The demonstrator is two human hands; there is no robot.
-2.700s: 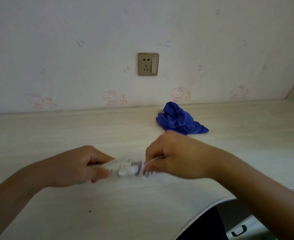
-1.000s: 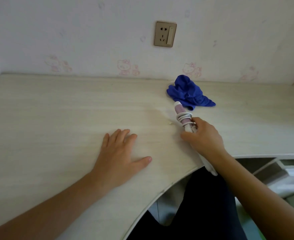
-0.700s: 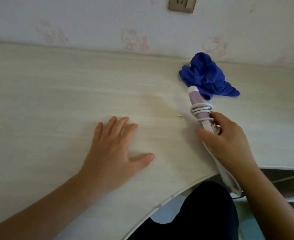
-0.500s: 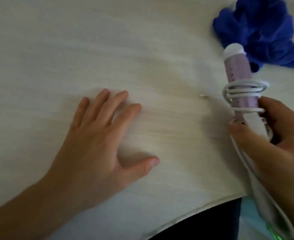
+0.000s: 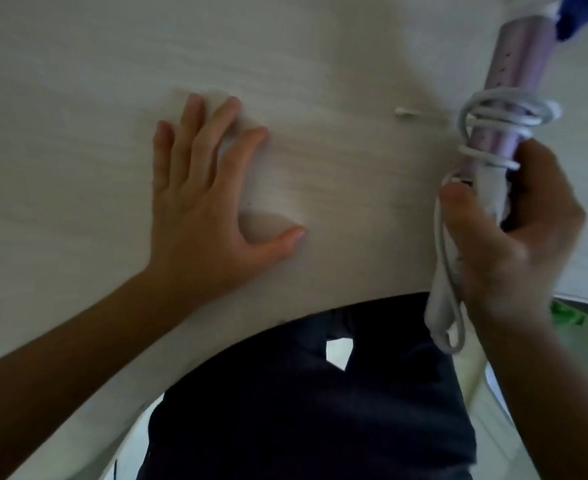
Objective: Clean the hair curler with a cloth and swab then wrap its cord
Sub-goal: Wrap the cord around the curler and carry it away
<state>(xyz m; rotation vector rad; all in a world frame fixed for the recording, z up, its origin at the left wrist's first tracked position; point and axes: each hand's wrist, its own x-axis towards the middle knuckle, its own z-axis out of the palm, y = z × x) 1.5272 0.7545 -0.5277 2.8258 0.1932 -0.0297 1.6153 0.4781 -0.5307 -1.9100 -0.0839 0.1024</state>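
The right hand (image 5: pixel 514 251) gripped the curler (image 5: pixel 519 64), seemingly light and rigid, by its handle; loose cord (image 5: pixel 503 112) coils might slip. The left hand (image 5: pixel 202 220) lay spread.

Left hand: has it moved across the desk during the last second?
No. The left hand stays flat on the desk, same gap from the cotton swab.

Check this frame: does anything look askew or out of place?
The cord sits in loose, uneven coils round the curler held by the right hand, with one slack loop dangling past the desk edge. A swab lies loose on the desk.
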